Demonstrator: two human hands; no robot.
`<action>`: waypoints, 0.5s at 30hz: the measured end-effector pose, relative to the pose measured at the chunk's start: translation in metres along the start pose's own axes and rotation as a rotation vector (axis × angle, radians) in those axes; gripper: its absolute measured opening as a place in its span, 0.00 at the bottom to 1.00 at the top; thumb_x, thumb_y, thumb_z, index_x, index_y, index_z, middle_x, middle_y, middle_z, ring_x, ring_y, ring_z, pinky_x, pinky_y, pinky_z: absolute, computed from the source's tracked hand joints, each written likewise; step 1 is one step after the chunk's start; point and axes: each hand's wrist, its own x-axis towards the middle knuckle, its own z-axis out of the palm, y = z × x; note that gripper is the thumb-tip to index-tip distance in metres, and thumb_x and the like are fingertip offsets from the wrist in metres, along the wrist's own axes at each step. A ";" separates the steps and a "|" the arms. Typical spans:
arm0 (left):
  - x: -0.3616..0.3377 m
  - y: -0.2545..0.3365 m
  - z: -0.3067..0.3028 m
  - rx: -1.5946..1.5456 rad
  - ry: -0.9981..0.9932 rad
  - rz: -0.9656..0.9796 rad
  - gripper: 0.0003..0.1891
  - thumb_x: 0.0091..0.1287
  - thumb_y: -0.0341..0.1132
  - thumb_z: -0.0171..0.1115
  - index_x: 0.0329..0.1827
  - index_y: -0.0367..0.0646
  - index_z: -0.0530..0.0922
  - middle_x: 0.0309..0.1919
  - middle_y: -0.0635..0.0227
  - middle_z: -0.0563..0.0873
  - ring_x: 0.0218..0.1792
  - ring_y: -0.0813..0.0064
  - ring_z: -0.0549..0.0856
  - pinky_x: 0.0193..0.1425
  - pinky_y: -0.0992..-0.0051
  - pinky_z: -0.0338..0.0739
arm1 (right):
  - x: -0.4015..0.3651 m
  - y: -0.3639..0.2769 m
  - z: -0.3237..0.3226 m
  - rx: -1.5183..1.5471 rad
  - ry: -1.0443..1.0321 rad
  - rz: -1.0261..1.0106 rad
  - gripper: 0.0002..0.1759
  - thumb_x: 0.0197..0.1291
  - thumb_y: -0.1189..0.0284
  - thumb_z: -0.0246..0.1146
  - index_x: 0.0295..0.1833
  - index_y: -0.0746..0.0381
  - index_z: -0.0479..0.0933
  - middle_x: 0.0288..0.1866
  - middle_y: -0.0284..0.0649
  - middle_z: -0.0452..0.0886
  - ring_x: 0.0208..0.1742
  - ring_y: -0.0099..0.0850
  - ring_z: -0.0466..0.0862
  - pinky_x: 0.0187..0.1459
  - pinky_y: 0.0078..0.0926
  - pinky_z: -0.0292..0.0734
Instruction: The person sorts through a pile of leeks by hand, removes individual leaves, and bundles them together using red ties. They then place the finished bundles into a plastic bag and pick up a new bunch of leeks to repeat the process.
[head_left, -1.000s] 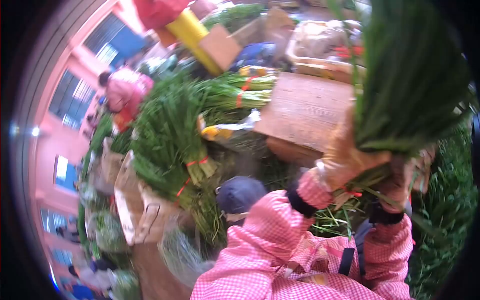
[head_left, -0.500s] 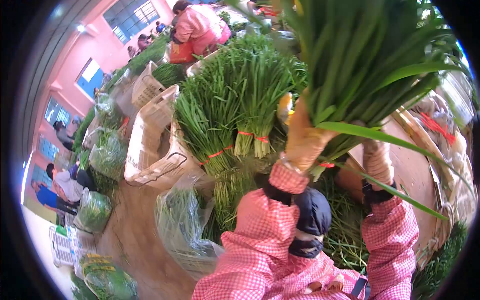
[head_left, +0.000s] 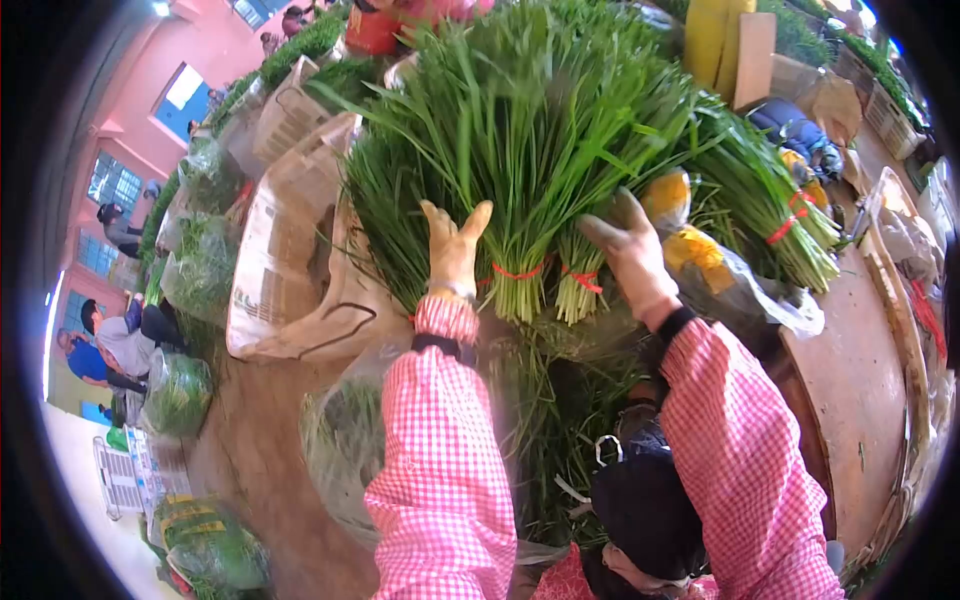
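Long green leafy stalks, much like garlic chives, lie in a heap with red ties round their pale ends. My left hand (head_left: 455, 250), in a pale glove, is open with fingers spread at the left side of a tied bundle of green stalks (head_left: 518, 285). On the other side, my right hand (head_left: 640, 260) is open too, thumb and fingers apart, close to a smaller tied bundle (head_left: 580, 290). Neither hand grips anything. The leaves fan out beyond the hands toward the back.
At left stands a white plastic crate (head_left: 262, 300). Yellow-printed plastic packaging (head_left: 700, 255) and more tied bundles (head_left: 775, 215) lie to the right, near a wooden board (head_left: 850, 370). A clear bag of greens (head_left: 345, 440) is below; people sit at far left.
Half a second ago a tied bundle was held up at the right in my hands. Now it is set down among the others, my hands are open, and the view has shifted.
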 end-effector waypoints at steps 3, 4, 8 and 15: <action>-0.067 -0.076 -0.056 0.068 0.103 -0.204 0.38 0.61 0.34 0.65 0.71 0.38 0.55 0.69 0.57 0.62 0.66 0.65 0.68 0.67 0.72 0.65 | -0.056 0.042 -0.037 -0.052 -0.097 0.414 0.27 0.57 0.77 0.63 0.62 0.69 0.66 0.51 0.40 0.77 0.51 0.25 0.77 0.52 0.20 0.72; -0.103 -0.093 -0.075 0.123 0.196 -0.302 0.32 0.61 0.34 0.65 0.68 0.39 0.63 0.66 0.58 0.68 0.64 0.65 0.70 0.65 0.72 0.67 | -0.074 0.048 -0.052 -0.137 -0.145 0.485 0.24 0.57 0.77 0.63 0.60 0.69 0.68 0.50 0.39 0.77 0.49 0.24 0.77 0.51 0.19 0.72; -0.253 -0.139 -0.136 0.706 0.440 -0.347 0.26 0.59 0.27 0.61 0.63 0.36 0.69 0.61 0.56 0.74 0.62 0.65 0.73 0.66 0.70 0.64 | -0.133 0.054 -0.071 -0.295 -0.104 0.714 0.17 0.58 0.73 0.63 0.53 0.66 0.75 0.39 0.33 0.80 0.37 0.20 0.76 0.37 0.19 0.70; -0.382 -0.182 -0.176 0.712 0.412 -0.346 0.30 0.59 0.29 0.64 0.66 0.38 0.65 0.61 0.55 0.72 0.63 0.62 0.71 0.66 0.69 0.64 | -0.149 0.056 -0.079 -0.150 -0.039 0.765 0.17 0.61 0.73 0.61 0.54 0.68 0.73 0.44 0.42 0.80 0.40 0.28 0.81 0.40 0.28 0.81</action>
